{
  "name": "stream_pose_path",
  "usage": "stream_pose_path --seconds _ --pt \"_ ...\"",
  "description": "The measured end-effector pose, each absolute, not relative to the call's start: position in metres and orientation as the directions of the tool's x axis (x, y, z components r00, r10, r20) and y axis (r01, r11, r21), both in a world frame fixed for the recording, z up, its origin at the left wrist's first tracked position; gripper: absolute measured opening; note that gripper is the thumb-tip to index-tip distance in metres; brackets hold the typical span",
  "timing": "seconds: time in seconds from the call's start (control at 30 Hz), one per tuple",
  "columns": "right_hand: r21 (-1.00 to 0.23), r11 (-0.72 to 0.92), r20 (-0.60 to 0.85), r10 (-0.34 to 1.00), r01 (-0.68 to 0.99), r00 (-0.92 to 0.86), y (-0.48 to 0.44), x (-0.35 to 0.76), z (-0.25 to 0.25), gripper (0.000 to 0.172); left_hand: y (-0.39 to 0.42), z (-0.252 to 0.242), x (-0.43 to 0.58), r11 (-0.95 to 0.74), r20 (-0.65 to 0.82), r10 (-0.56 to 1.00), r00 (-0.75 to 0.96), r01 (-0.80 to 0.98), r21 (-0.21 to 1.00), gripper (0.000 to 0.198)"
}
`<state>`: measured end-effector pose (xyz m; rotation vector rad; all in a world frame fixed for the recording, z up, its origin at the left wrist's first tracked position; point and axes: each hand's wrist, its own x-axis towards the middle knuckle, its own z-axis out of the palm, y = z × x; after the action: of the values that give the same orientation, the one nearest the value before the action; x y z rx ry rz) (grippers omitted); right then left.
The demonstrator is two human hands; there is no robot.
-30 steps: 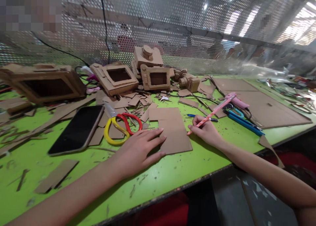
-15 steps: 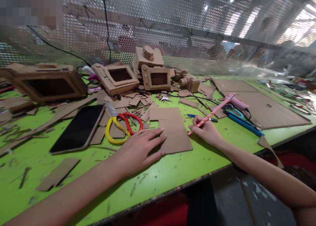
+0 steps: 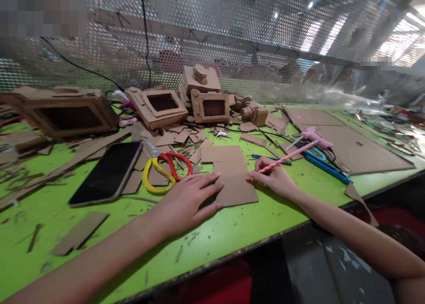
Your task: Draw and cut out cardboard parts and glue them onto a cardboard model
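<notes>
A flat brown piece of cardboard (image 3: 234, 180) with a notch in its upper left lies on the green table (image 3: 212, 242). My left hand (image 3: 191, 198) rests flat on its left edge, fingers spread. In my right hand (image 3: 274, 178) is a pink pencil (image 3: 288, 157), pinched between thumb and fingers, its tip at the cardboard's right edge. Just beyond that hand lies a blue pen-like tool (image 3: 268, 159), partly hidden. Scissors (image 3: 159, 173) with one yellow and one red handle sit beside my left hand.
A phone (image 3: 108, 173) lies at the left. Cardboard camera models (image 3: 210, 105) stand along the back among scraps. To the right are a pink glue gun (image 3: 315, 138), a blue-handled tool (image 3: 327, 167) and a large cardboard sheet (image 3: 361, 147). A perforated screen (image 3: 232, 38) rises behind.
The pencil has tipped lower towards the right, and its tip has shifted slightly left onto the cardboard's edge. My left hand has stayed in place.
</notes>
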<state>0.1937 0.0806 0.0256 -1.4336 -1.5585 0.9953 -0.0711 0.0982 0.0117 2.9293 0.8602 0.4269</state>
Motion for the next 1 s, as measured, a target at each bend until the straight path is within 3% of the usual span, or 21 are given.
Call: stream_pose_path --seconds 0.1,0.3,0.47,0.6,0.83,1.0 --pt "-0.943 0.026 -0.003 0.996 0.333 -0.086 0.080 0.192 0.026 0.035 0.098 0.012 -0.071 -0.841 0.240 0.541 0.806 0.527 0.126 0.051" --pt "-0.877 0.132 0.141 0.990 0.462 -0.015 0.084 0.196 0.026 0.031 0.098 0.011 -0.072 -0.840 0.231 0.543 0.807 0.529 0.125 0.052" --pt "-0.950 0.044 0.018 0.996 0.308 -0.089 0.080 0.193 0.026 0.034 0.099 0.010 -0.072 -0.838 0.246 0.546 0.801 0.528 0.139 0.050" --pt "-0.936 0.120 0.137 0.990 0.331 0.028 0.085 0.193 0.034 0.034 0.099 0.010 -0.073 -0.843 0.243 0.538 0.807 0.513 0.161 0.054" --pt "-0.961 0.160 0.115 0.973 0.224 -0.202 0.112 0.174 0.058 0.037 0.108 0.010 -0.077 -0.834 0.111 0.537 0.837 0.506 0.219 0.053" --pt "-0.993 -0.009 -0.037 0.968 0.114 -0.249 0.099 0.166 0.044 0.042 0.111 0.007 -0.081 -0.822 0.104 0.535 0.839 0.488 0.293 0.051"
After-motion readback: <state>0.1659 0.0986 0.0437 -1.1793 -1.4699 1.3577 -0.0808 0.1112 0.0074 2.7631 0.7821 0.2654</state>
